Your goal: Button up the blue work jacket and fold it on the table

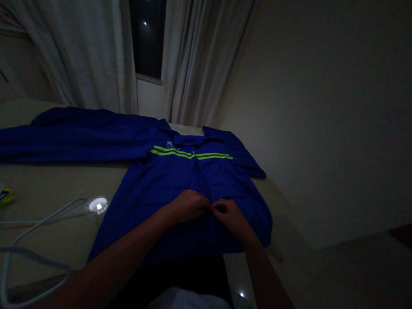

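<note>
A blue work jacket (171, 173) lies spread front side up on the bed-like surface, with yellow-green stripes across its chest and a small white emblem at one side. Its front opening runs down the middle. At the lower part of that opening, my left hand (190, 204) is closed with its fingers pinched on the jacket's edge. My right hand (230, 215) meets it there, thumb and fingertips pinched on the same edge. The fingertips nearly touch. Whether a button or a zipper sits between them is too dark to make out.
A lit round lamp (98, 205) with a pale cable (38, 222) lies left of the jacket. A black and yellow object (3, 197) rests at the far left. Curtains (199, 55) hang behind, and a wall (322, 109) stands on the right.
</note>
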